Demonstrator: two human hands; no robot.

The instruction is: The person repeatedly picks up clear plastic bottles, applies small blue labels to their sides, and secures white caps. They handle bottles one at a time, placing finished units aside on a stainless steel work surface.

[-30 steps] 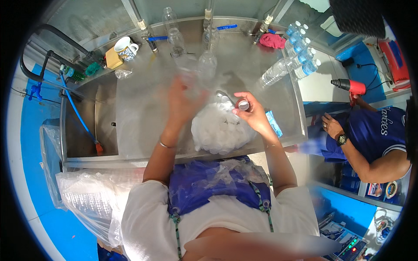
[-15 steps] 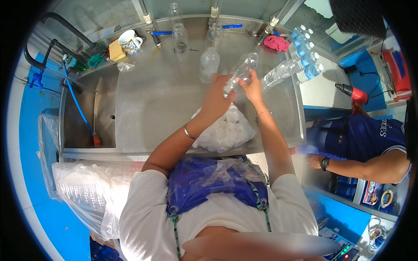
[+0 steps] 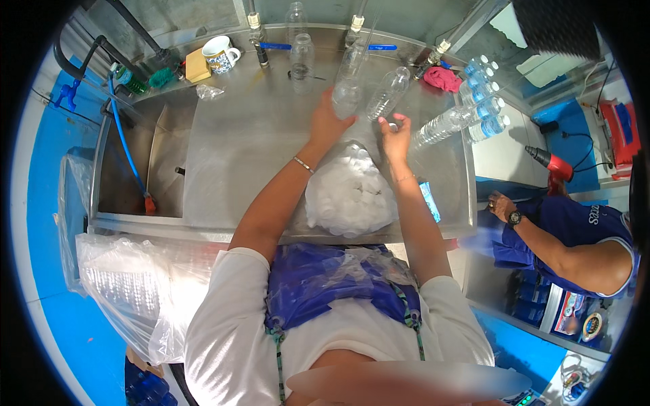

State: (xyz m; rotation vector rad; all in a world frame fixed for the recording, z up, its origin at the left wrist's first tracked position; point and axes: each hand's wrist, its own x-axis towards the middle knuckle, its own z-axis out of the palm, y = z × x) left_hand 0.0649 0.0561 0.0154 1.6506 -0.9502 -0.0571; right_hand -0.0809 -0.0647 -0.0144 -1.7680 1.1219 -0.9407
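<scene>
Spanning the middle: brushed stainless-steel counter (image 3: 250,169). Widest working stretch runs from the deep steel sink basin (image 3: 139,162) at far left to the left forearm. Both forearms cross the front edge. Right edge has a cluster of clear bottles with white caps and blue labels (image 3: 482,111). Tight gap between the hands; bulging clear plastic bag of white round pieces (image 3: 351,196) sits below it, between the forearms.

Surface/room: co-worker in a dark blue sleeveless top (image 3: 572,233) off to the right, red-and-black heat gun (image 3: 556,164) near. Left hand (image 3: 328,122) curls at the lower part of a clear, frosty-looking plastic bottle (image 3: 347,96); can't tell if it's clamped. Right hand (image 3: 396,141) is just below a clear ribbed plastic bottle (image 3: 388,93), thumb and fingers close around a small pale piece (image 3: 393,127); can't confirm a grip. White patterned mug (image 3: 220,54) and yellow block sponge (image 3: 198,65) at back left, pink cloth (image 3: 442,79) back right.

Hard to see: blue-and-white packet (image 3: 429,201) partly behind the right forearm; pale piece too small to identify.
</scene>
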